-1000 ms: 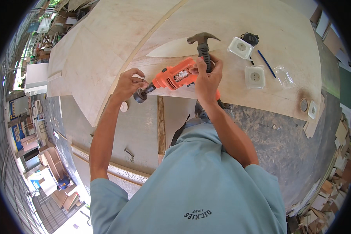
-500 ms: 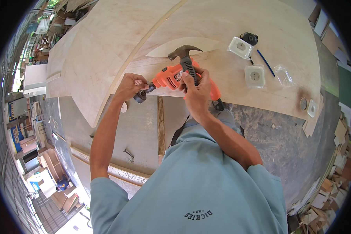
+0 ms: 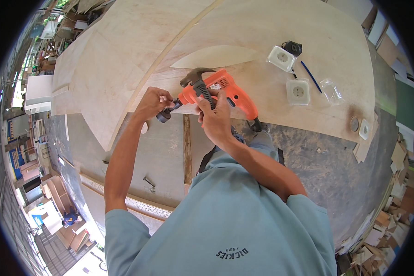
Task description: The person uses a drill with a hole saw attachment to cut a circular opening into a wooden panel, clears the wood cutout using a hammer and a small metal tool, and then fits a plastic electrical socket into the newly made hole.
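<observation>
An orange power drill (image 3: 230, 87) lies over the near edge of the plywood sheet, its chuck pointing left. A dark round hole saw (image 3: 163, 115) is fitted at its front end. My left hand (image 3: 152, 104) is closed, its fingers pinched at the chuck just behind the hole saw; exactly what lies between the fingertips is hidden. My right hand (image 3: 217, 120) is wrapped round the black ribbed handle of a claw hammer (image 3: 198, 78). The hammer's dark head lies over the front of the drill body, beside the chuck, and its claw curves over the drill.
On the plywood (image 3: 119, 50), right of the drill, lie two white wall sockets (image 3: 298, 92), a black tape measure (image 3: 292, 47), a blue pencil (image 3: 311, 77) and clear plastic packaging (image 3: 331, 91). A loose round disc (image 3: 354, 123) lies near the right edge. Below, screws (image 3: 148, 182) rest on a grey board.
My right hand has moved left and down along the drill with the hammer, whose head is now nearer the chuck. My left hand has stayed at the chuck.
</observation>
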{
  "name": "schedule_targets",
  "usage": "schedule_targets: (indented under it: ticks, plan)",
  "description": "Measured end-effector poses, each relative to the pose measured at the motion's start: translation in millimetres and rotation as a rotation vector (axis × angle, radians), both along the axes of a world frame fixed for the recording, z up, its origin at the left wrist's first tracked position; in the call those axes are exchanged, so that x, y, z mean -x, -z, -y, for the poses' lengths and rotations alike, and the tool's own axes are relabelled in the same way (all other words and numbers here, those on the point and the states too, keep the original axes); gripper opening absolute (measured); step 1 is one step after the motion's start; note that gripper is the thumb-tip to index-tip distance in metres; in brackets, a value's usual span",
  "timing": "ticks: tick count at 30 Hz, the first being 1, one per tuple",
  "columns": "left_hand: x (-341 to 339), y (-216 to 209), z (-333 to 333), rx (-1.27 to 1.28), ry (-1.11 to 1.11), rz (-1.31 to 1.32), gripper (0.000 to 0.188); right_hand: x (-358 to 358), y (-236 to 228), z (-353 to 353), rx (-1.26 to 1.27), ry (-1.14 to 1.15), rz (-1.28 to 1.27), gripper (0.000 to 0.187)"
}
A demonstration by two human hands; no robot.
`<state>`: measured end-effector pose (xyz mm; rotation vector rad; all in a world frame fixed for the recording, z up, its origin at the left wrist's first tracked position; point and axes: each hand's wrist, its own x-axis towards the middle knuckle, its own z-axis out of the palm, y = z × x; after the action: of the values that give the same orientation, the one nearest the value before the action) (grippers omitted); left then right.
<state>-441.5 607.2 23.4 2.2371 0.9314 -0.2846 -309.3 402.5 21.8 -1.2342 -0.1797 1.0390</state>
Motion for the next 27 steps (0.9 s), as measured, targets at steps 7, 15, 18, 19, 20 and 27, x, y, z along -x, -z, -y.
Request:
schedule_targets:
  ticks: [7,15,18,19,20,27]
  plan:
    - [5,0,-4,0.002,0.016,-0.061,0.020,13,11,-6,0.134,-0.193,0.122,0.038]
    - [11,7,-8,-0.025,0.048,-0.010,0.019,36,31,-15,0.081,-0.048,0.190,0.041]
    - [14,13,-11,0.016,0.035,0.000,0.019,33,42,-19,0.122,-0.343,0.388,0.042]
    - [16,13,-12,0.032,0.026,-0.033,0.019,35,38,-19,0.114,-0.282,0.381,0.040]
    - [17,14,-13,0.048,0.016,-0.066,0.019,39,34,-18,0.105,-0.222,0.375,0.038]
    - [17,10,-10,0.044,0.007,-0.052,0.017,43,21,-12,0.164,-0.311,0.326,0.034]
